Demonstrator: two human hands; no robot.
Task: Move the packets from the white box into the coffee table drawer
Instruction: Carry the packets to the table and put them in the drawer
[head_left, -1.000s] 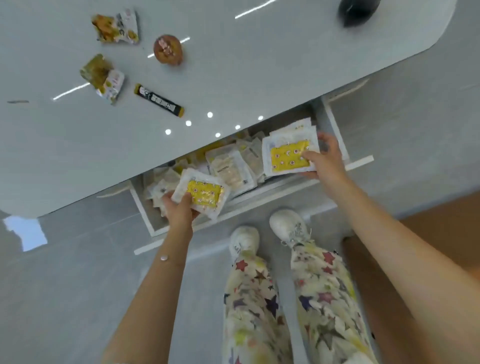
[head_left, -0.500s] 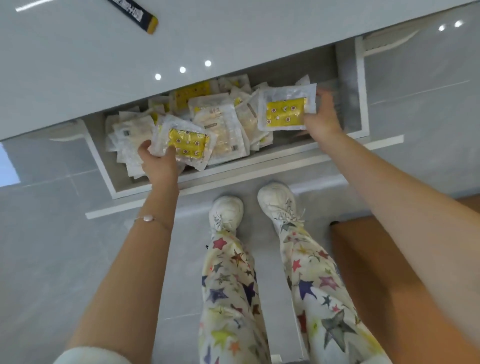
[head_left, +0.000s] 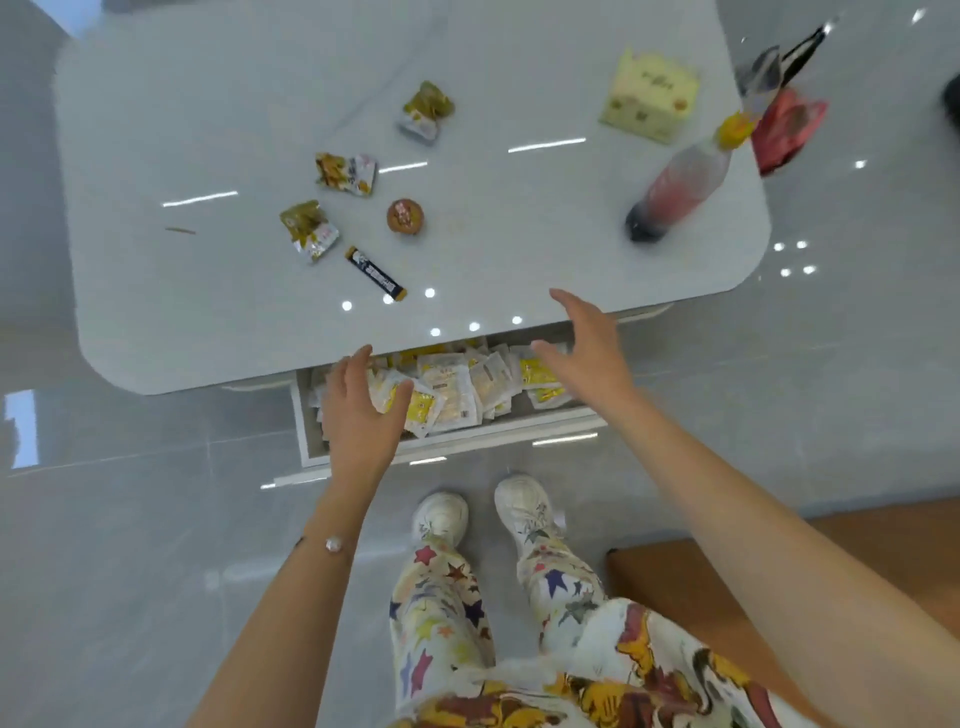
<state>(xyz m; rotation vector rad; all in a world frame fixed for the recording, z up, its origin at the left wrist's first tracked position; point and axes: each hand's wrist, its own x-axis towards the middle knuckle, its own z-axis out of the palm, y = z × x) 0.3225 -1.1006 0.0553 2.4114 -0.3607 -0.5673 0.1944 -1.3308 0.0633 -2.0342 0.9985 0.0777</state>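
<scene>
The coffee table drawer (head_left: 457, 441) is pulled out below the grey tabletop (head_left: 208, 312). It holds a heap of several white and yellow packets (head_left: 457, 389). My left hand (head_left: 363, 410) hovers over the drawer's left part, fingers spread, holding nothing. My right hand (head_left: 587, 353) is raised over the drawer's right end, fingers apart and empty. The white box does not show in this view.
On the tabletop lie three small snack packs (head_left: 311, 231), a round brown snack (head_left: 405, 216), a dark stick sachet (head_left: 375, 273), a cream carton (head_left: 649, 101) and a bottle with a yellow cap (head_left: 680, 187). A red bag (head_left: 784, 130) sits past the right edge. My feet (head_left: 483, 512) stand before the drawer.
Both hands have let go of their yellow packets, which now lie in the drawer. Both hands have lifted and opened. The view has pulled back to show the whole tabletop.
</scene>
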